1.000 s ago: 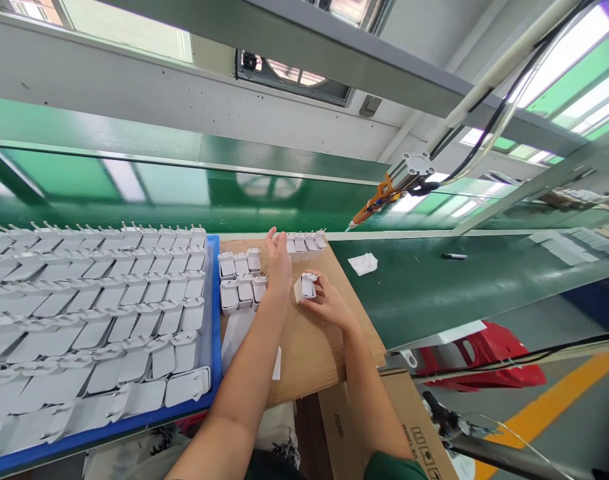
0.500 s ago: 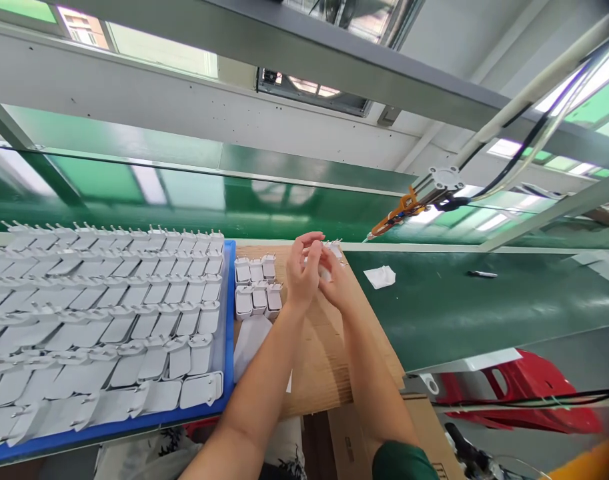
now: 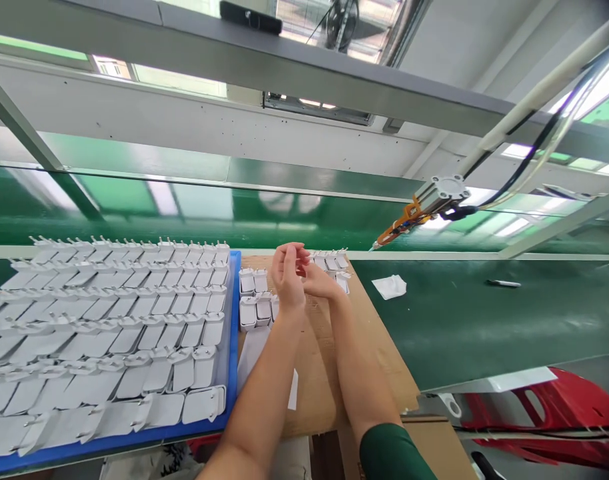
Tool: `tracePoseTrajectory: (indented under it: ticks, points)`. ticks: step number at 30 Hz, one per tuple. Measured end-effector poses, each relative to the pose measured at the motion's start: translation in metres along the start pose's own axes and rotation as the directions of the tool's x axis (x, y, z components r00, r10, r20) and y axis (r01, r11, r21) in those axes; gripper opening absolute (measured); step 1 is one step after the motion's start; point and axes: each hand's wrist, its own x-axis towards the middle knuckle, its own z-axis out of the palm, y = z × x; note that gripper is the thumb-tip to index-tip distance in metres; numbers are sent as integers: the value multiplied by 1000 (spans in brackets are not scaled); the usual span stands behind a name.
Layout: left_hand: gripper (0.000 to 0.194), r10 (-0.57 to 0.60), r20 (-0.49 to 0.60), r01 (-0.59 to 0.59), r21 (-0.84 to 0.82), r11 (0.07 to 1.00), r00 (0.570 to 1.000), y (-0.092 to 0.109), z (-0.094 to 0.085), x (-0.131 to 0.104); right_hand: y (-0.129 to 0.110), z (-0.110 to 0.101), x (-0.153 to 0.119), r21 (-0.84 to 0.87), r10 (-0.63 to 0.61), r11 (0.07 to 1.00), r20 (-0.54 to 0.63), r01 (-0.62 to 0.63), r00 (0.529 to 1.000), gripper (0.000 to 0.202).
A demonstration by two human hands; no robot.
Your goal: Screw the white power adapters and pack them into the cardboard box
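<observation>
My left hand (image 3: 288,277) and my right hand (image 3: 321,281) meet over the far part of a wooden board (image 3: 369,367). Their fingers are curled close together, and whatever lies between them is hidden. Just left of the hands, white plug adapters (image 3: 255,311) with prongs up stand in two short rows, partly covered by my left hand. More white adapters (image 3: 330,261) sit at the board's far right corner, behind my right hand.
To the left, a blue tray (image 3: 234,320) holds many rows of white adapters. An orange-tipped tool (image 3: 401,223) hangs from above at the right. White paper (image 3: 390,287) and a pen (image 3: 504,284) lie on the green surface; a red chair (image 3: 569,407) is lower right.
Both hands have shifted left relative to the board, uncovering more adapters at its far right. The white piece glimpsed between them earlier is now out of sight. The camera view has tilted slightly up.
</observation>
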Motion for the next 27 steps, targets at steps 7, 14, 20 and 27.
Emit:
tracePoseTrajectory:
  ticks: [7, 14, 20, 27]
  points:
    - [17, 101, -154, -85, 106, 991, 983, 15, -3, 4, -49, -71, -16, 277, -29, 961, 51, 14, 998, 73]
    - [38, -334, 229, 347, -16, 938, 914, 20, 1, -1, -73, -74, -20, 256, -179, 952, 27, 167, 983, 71]
    - [40, -322, 202, 339, -59, 939, 925, 29, 0, -6, -82, -70, -21, 127, -240, 954, -208, 270, 948, 46]
    - [40, -387, 277, 420, -69, 905, 880, 32, 1, -9, -87, -66, -23, 118, -224, 952, -355, 282, 907, 20]
